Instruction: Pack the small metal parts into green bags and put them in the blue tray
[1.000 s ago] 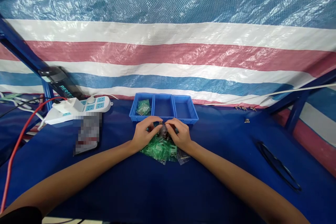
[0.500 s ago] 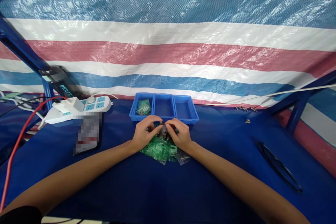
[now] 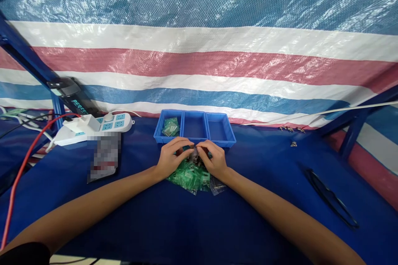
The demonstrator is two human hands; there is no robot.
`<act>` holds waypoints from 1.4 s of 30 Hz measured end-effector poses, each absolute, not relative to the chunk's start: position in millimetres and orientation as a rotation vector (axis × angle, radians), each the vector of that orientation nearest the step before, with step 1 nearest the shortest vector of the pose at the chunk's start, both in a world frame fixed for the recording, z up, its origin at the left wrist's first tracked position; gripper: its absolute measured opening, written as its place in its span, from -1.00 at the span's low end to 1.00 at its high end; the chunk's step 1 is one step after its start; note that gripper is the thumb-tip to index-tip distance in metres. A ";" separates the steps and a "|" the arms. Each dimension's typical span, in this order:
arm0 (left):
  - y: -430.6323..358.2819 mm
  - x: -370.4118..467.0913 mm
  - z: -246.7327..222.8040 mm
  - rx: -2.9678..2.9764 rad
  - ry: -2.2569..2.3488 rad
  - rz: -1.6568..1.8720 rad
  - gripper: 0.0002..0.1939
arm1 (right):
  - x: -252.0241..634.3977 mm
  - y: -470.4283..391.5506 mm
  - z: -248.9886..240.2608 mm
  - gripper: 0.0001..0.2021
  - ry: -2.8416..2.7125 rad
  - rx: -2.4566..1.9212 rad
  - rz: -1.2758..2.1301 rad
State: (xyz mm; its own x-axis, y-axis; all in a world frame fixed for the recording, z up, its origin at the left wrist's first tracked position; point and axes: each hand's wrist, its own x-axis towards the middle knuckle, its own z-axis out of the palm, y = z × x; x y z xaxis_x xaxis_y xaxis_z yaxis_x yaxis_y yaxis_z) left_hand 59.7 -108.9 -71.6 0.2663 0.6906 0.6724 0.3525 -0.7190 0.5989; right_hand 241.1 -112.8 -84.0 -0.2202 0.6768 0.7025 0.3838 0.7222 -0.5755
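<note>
My left hand [image 3: 172, 158] and my right hand [image 3: 215, 160] meet in front of the blue trays, thumb and fingertips pinched together on each. Between them is a small clear plastic bag [image 3: 194, 157] with dark bits in or under it; the fingers partly hide it. Below my hands lies a pile of small green circuit boards in plastic bags [image 3: 187, 178]. A clear bag with a dark piece [image 3: 217, 186] lies at the pile's right edge, beside my right wrist.
Three joined blue trays [image 3: 195, 137] stand behind my hands; the left one holds bagged green boards [image 3: 171, 126]. Leftward are a power strip [image 3: 122, 122], a blurred flat object [image 3: 105, 157] and a black bottle [image 3: 73, 97]. Rightward lie glasses [image 3: 331, 196] and small metal pieces [image 3: 293, 144].
Both hands stay over the pile with nearly the same pinch; only the fingertips shift slightly. The trays and bags look unchanged.
</note>
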 end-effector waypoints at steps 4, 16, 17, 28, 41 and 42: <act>-109.4 60.5 -69.6 2.224 0.919 1.424 -0.85 | 240.9 -113.1 -82.2 -0.88 -1.838 -0.821 0.331; -109.8 59.8 -67.7 2.201 0.922 1.394 -0.81 | 240.9 -114.6 -82.6 -0.84 -1.843 -0.789 0.340; -109.8 59.8 -67.8 2.204 0.918 1.395 -0.81 | 240.7 -114.8 -82.6 -0.82 -1.850 -0.775 0.339; -107.8 60.2 -69.7 2.192 0.876 1.346 -0.78 | 239.4 -112.6 -87.0 -0.83 -1.884 -0.734 0.327; -109.5 61.3 -69.4 2.097 0.961 1.337 -0.86 | 239.4 -112.2 -87.6 -0.88 -1.860 -0.729 0.311; -109.7 61.5 -69.2 2.098 0.962 1.331 -0.85 | 239.3 -112.1 -87.5 -0.88 -1.859 -0.731 0.312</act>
State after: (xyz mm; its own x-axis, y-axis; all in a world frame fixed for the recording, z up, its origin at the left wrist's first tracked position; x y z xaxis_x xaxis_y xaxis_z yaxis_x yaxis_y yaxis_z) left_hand 61.5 -109.7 -69.2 0.2825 0.7662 0.5771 0.3075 -0.6422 0.7021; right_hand 239.3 -112.1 -87.5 -0.2483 0.6161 0.7475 0.3386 0.7782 -0.5289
